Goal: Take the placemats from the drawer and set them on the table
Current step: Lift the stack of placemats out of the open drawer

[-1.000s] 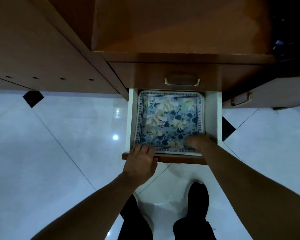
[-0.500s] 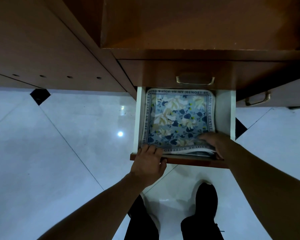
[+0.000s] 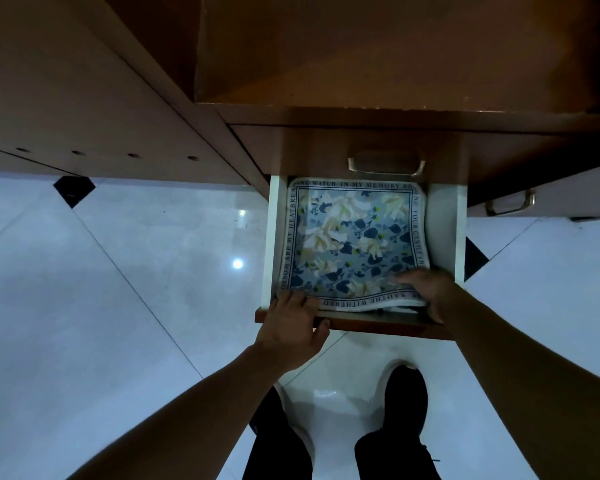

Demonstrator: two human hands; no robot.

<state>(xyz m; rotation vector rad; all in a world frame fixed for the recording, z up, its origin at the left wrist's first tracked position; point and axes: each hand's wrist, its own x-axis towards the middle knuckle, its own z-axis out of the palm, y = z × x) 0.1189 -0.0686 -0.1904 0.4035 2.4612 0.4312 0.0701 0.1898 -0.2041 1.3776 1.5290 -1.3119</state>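
Note:
A stack of placemats (image 3: 350, 237) with a blue floral print and a lettered border lies flat in the open white-sided drawer (image 3: 271, 237). My left hand (image 3: 293, 323) grips the drawer's wooden front edge at its left end, fingers over the lip and touching the stack's near left corner. My right hand (image 3: 426, 292) is at the stack's near right corner, thumb on top and fingers tucked under the edge, which is slightly lifted.
Above the open drawer a closed drawer has a metal handle (image 3: 387, 164); another handle (image 3: 510, 204) is on the cabinet at right. A wooden panel (image 3: 84, 109) slants away at left. My legs and dark shoes (image 3: 395, 431) stand on glossy white floor tiles.
My right hand has slid from the top of the stack to its near right corner and slipped fingers under the edge. My left hand has stayed on the drawer front.

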